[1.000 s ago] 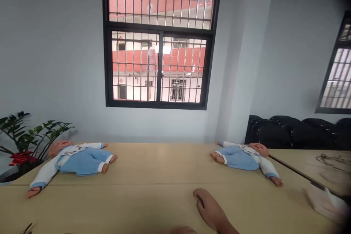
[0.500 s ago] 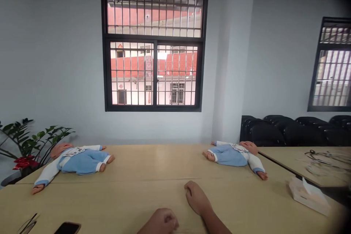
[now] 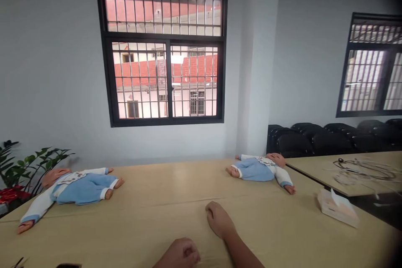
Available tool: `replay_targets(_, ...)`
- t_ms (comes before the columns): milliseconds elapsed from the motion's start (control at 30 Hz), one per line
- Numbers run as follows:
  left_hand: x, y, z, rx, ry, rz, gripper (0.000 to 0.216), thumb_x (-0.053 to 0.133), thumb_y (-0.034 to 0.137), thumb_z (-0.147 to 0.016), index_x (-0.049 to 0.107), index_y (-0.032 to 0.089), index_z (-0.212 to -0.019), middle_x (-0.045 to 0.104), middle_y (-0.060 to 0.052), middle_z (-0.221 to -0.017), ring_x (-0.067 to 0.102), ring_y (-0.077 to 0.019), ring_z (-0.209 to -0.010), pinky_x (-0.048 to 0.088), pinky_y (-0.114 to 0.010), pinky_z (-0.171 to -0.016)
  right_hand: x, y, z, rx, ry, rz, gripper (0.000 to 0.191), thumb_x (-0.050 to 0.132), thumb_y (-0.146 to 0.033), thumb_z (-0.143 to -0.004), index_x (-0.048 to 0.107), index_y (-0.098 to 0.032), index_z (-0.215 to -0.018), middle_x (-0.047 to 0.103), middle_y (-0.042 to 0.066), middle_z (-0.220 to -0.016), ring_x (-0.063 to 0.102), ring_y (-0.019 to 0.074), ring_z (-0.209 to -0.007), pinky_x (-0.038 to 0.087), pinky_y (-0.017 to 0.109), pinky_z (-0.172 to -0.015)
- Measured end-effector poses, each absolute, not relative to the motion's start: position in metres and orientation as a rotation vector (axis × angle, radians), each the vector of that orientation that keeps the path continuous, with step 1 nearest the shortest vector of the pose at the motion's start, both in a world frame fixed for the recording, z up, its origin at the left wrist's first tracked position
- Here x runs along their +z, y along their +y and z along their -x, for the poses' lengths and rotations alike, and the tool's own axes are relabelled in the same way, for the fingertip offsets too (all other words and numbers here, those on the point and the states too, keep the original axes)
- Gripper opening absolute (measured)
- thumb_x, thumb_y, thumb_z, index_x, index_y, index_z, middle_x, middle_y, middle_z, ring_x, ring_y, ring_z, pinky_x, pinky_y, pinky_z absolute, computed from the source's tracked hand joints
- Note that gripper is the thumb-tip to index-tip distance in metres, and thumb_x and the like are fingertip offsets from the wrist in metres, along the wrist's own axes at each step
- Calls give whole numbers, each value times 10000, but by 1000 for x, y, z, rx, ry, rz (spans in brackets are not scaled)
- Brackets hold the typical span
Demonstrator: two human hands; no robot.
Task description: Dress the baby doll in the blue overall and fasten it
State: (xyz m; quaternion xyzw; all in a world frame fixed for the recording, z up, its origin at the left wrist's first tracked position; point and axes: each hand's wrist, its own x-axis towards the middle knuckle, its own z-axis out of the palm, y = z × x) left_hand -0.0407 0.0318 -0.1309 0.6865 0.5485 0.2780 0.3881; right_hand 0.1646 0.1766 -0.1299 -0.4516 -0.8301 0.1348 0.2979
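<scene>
Left-end doll [image 3: 83, 188] and right-end doll [image 3: 256, 169], both in blue and white, both face up on the table [image 3: 176, 182], and neither one touched! Closest in, at the table's near edge, it's the left hand [image 3: 180, 251], fingers rolled into a loose fist, nothing to be seen inside. Just further over the tabletop, the right hand [image 3: 220, 220], knuckles up, fingers bent downward; the tips are hidden, so clenched or slack, one cannot tell. Out by the table's right edge, the tissue box [image 3: 339, 209].

On to the far side of the table: one doll at its left end, one at its right, feet pointing in to the table's middle, heads outward, near arms flung wide. Judging by looks, they're fairly light; heads and hands seem firm, smooth, perhaps slippery, while the clothed bodies look soft and apt to sag. Best hold? One palm under the trunk, the other behind the head; a tug on a single arm could twist the body.

Past the table's right end, cables [image 3: 364, 170] sprawl over a second surface, black chairs [image 3: 295, 144] beyond. And behind the table's far edge, up on the wall, the barred window [image 3: 169, 79].
</scene>
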Motion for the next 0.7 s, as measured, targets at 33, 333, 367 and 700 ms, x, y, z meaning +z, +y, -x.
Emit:
replay_targets(33,-133,33,41,711,1397,-1755,263,571,348,-851,731,150,-919,692,-34,-878,567,-170,-794,438,-273,-741,-130,176,-164,359,-2204,1198,241,470,-81,-814,662,-179,-922,724,114,-1049,645,227,-1017,452,299,-935)
replay_targets(333,-130,29,41,699,1386,-1809,235,549,339,-877,713,170,-877,684,-26,-886,580,-171,-841,417,-259,-743,-129,210,-176,537,-1854,1343,319,414,-235,-895,706,-176,-780,750,91,-839,691,230,-847,518,305,-798)
replay_targets(367,-127,26,40,689,1388,-1810,228,545,339,-883,700,171,-865,679,-25,-884,577,-169,-832,415,-261,-745,-129,220,-180,526,-1799,1380,343,389,-239,-904,718,-170,-840,756,92,-873,694,232,-880,524,311,-819)
replay_targets(700,-138,23,45,581,1406,-1940,283,483,400,-971,632,192,-850,676,-40,-918,577,-182,-866,411,-278,-797,-130,321,-223,210,-1477,1597,551,459,-221,-825,600,-95,-1342,623,209,-1333,524,322,-1296,343,441,-1161)
